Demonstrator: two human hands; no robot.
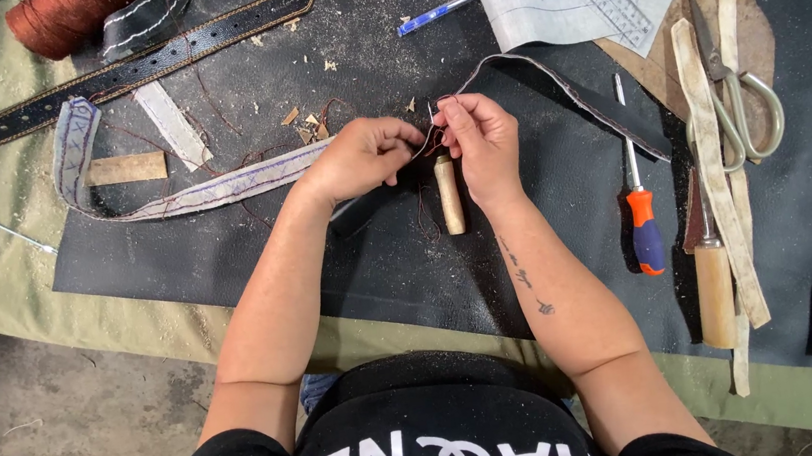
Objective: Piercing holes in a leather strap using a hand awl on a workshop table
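My left hand (pixel 358 158) and my right hand (pixel 482 139) meet over a long leather strap (pixel 221 187) that lies across a black work mat (pixel 227 247). The left hand pinches the strap's edge. An awl with a pale wooden handle (pixel 449 195) is gripped in the right hand, handle hanging down toward me, and its fingertips also pinch dark red thread (pixel 429 138). Loose thread trails over the mat beside the strap.
A black belt with punched holes (pixel 109 78) and a spool of rust-red thread (pixel 52 19) lie at the back left. Scissors (pixel 740 102), a screwdriver with an orange and blue handle (pixel 643 223), a wooden-handled tool (pixel 715 291), pale strips, a ruler and a pen lie on the right.
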